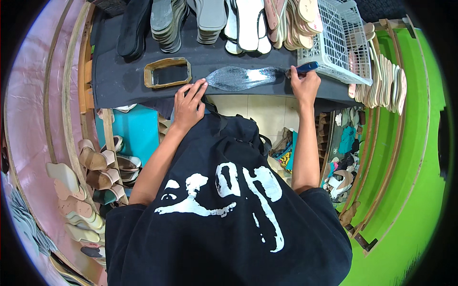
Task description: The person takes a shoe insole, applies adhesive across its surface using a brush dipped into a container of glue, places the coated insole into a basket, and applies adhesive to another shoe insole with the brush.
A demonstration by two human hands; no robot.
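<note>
A shiny wet-looking shoe sole [241,79] lies lengthwise on the dark tabletop. My right hand [305,86] is closed around a brush with a blue handle [307,67], its head down at the sole's right end. At the other end, my left hand [190,102] rests with fingers stretched out and slightly apart, the fingertips touching the sole's narrow tip. Just beyond that hand sits a rectangular brownish container [168,73] with crusted walls; its contents are hard to make out.
Along the table's far side stand stacks of black soles [133,31], grey soles [211,21] and pale insoles [305,24]. A white plastic basket [334,43] stands at right, beside a rack of upright insoles [384,83]. Shoe parts [98,159] fill shelves at left.
</note>
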